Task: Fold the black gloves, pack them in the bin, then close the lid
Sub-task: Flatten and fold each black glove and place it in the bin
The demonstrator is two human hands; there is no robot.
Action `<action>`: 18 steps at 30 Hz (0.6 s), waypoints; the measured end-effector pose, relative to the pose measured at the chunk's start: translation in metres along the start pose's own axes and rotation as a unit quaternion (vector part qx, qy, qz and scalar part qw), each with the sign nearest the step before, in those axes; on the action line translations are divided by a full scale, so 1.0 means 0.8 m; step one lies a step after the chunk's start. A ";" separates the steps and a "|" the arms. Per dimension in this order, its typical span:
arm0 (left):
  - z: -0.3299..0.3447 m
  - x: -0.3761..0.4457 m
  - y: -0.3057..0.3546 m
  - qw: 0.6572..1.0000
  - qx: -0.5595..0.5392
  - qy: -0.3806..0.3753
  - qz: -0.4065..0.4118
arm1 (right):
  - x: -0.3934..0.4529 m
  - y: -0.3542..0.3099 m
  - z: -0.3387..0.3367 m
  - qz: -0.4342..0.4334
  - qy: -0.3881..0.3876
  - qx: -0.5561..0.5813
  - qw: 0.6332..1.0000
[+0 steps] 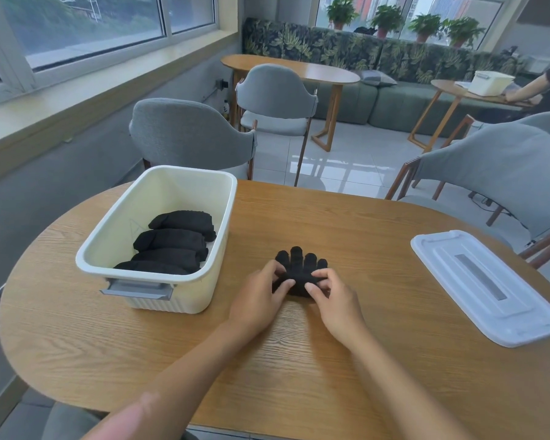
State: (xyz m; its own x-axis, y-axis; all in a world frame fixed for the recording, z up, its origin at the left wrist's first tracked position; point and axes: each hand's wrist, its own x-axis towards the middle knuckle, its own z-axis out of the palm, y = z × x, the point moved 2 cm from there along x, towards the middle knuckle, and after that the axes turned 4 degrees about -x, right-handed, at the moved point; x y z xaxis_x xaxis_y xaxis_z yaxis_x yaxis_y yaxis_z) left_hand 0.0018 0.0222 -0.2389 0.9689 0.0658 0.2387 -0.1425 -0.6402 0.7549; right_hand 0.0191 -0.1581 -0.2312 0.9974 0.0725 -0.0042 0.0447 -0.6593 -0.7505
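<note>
On a wooden table point(299, 360) among grey chairs point(188, 134), both hands' grips pinch a black glove point(300, 265).

Both bare forearms reaching fwd from near edge of table point(299, 360), converging mid-table. Left hand point(261, 293) & right hand point(334, 300) side by side, palms down, fingers curled, pinching black glove point(300, 265).

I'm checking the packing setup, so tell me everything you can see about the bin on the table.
The bin is a cream, plastic-looking rectangular tub with a rolled rim, ribbed lower wall and a grey handle on its near end. It stands upright and open on the wooden table, left of both hands. Four folded black gloves lie inside in a row.
</note>
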 end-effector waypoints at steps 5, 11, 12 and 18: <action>0.005 0.015 0.001 1.000 0.015 0.017 -0.012 | 0.018 -0.011 -0.006 0.033 -0.015 -0.016 0.999; 0.013 0.023 -0.001 0.999 0.033 0.042 0.012 | 0.030 -0.018 -0.005 0.034 -0.004 -0.069 0.997; 0.014 0.023 -0.002 0.998 0.042 0.044 0.022 | 0.031 -0.018 -0.003 0.032 0.002 -0.081 0.996; 0.017 0.016 -0.006 0.986 0.110 0.038 0.119 | 0.026 -0.008 0.008 -0.040 0.083 -0.150 0.984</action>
State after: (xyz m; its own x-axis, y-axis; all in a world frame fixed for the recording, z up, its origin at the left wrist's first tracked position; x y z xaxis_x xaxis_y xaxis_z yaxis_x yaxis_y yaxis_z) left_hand 0.0174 0.0156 -0.2475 0.8941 -0.0540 0.4446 -0.3085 -0.7939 0.5239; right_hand 0.0390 -0.1471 -0.2307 0.9845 0.0266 0.1733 0.1137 -0.8491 -0.5158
